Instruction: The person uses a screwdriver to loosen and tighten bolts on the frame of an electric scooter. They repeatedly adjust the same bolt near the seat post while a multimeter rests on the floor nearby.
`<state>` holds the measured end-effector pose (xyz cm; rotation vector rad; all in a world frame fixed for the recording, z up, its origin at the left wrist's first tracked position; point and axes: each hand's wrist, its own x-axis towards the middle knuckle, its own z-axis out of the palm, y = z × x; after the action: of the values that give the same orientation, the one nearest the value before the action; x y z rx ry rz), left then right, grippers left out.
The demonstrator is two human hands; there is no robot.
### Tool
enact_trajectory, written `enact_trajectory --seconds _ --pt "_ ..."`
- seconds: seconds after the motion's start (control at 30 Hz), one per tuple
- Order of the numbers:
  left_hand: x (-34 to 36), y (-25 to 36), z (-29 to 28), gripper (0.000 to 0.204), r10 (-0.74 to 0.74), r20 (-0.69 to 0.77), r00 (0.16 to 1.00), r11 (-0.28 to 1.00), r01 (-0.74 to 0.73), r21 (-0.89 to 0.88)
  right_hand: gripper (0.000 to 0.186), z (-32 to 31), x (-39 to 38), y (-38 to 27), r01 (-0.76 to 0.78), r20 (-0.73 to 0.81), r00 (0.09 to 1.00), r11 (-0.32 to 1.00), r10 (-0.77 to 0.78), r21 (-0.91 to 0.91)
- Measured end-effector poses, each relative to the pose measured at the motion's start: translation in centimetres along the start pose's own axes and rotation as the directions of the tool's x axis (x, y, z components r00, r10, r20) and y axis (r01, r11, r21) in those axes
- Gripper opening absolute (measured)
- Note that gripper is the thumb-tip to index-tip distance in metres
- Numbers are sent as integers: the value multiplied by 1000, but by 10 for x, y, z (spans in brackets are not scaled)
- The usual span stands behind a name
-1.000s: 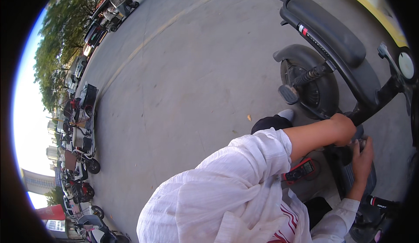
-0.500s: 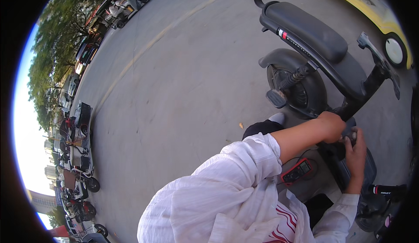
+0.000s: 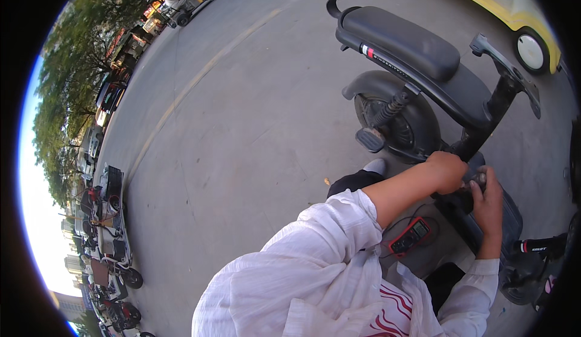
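Both my hands meet at the low middle of a black electric bike (image 3: 478, 131). My left hand (image 3: 448, 171) is curled into a fist beside the frame below the seat; what its fingers hold is hidden. Just to its right, my right hand (image 3: 489, 207) has thumb and fingers closed around a small dark, roundish part (image 3: 479, 179), whose kind I cannot make out. On the ground under my left forearm lies a red multimeter (image 3: 410, 236) with dark leads looped around it.
The bike's padded seat (image 3: 411, 40), rear wheel (image 3: 396, 116) and pedal (image 3: 370, 139) stand beyond my hands. A yellow vehicle (image 3: 514, 19) is parked at the far right. Several parked scooters and motorbikes (image 3: 109, 228) line the left side, near trees (image 3: 72, 95). Grey pavement (image 3: 242, 125) lies between.
The view has shifted, so the bike and my hands appear slightly farther left. Both hands stay at the same spot on the bike, with their grips much the same.
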<state>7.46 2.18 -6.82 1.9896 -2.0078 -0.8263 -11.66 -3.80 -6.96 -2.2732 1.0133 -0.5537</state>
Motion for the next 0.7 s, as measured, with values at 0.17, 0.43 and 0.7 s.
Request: enact_trajectory --seconds 0.17,0.43,0.7 --pt "2 -1 5 38 24 -13 1000 999 -23 31 31 6 5 14 -83 -60 995 985 75 -152" --pt "-1 -4 5 38 27 -23 999 999 -27 22 33 6 -2 3 50 25 998 998 -51 41" --pt "-4 -3 0 37 37 -8 999 998 -37 55 30 17 6 -4 -100 -104 990 992 92 -73"
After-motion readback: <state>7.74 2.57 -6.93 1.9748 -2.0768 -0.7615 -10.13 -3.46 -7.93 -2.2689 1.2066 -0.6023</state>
